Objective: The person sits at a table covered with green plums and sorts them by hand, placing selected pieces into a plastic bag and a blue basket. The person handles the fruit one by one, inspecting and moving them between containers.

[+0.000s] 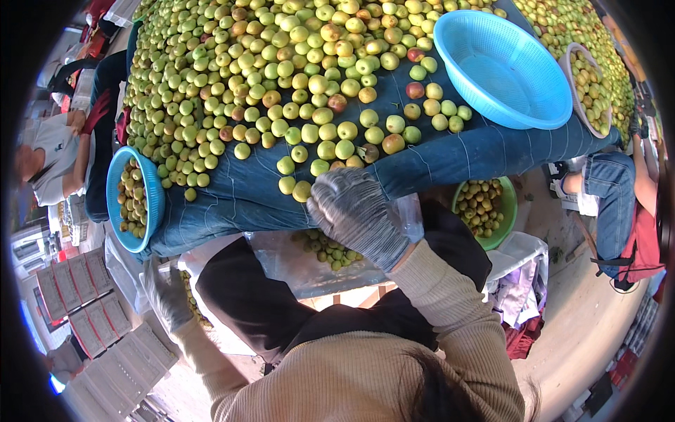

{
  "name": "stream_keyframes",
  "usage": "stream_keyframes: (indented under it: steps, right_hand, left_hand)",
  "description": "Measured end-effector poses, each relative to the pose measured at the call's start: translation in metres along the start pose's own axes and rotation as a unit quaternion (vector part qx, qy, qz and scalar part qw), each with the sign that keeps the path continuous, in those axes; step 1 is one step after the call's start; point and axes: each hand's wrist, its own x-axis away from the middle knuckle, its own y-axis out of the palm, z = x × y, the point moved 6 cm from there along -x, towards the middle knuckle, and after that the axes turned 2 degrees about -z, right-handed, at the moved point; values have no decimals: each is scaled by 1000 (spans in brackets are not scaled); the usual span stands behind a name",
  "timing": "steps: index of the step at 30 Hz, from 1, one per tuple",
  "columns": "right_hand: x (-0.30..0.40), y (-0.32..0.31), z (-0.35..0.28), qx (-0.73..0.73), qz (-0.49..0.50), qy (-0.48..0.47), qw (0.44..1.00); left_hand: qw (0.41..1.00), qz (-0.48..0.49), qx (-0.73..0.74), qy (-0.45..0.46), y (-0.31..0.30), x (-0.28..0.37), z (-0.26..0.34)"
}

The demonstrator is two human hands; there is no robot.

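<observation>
Round green and reddish fruits, apparently jujubes [321, 84], lie in a thick layer on a table covered with dark blue cloth [248, 184]. My right hand [353, 213], in a grey striped knit glove, is curled at the table's front edge beside the nearest fruits. Its palm faces away, so whatever is inside the fingers is hidden. Lower on the left, my left hand [166, 293] wears a similar glove and hangs below the table edge, next to a white plastic bag [124, 277]. It is blurred, and I cannot see whether it holds anything.
A blue plastic basket [134, 237] of browner fruit sits at the left corner. An empty blue basket [506, 68] rests at the right. Under the table are a green basket [493, 237] and a clear plastic sheet [311, 282] with fruit. Stacked cartons [100, 306] and other people flank the table.
</observation>
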Motion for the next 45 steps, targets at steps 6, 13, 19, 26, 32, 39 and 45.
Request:
stream_keyframes:
  steps: [6,13,19,26,32,39,45]
  right_hand:
    - [15,-24,-28,-84,135,-177,971]
    - [26,-49,-8,-80,221,-168,957]
    - [21,-35,-15,-96,194,-176,960]
    - [21,-41,-7,-122,221,-131,959]
    - [24,-42,-16,-87,206,-171,959]
    - [25,-1,-47,-89,15,-192,977]
    - [20,3,-40,-19,-10,-168,986]
  left_hand:
    - [822,-75,439,356,13,-32,324]
    - [799,-338,300,397,33,-50,459]
    - [806,-317,219,449,51,-50,475]
    - [834,-184,204,478,27,-50,492]
    - [813,-110,362,442,12,-57,455]
    - [927,-1,355,124,-3,-38,85]
    - [997,23,48,54,-20,-16,28]
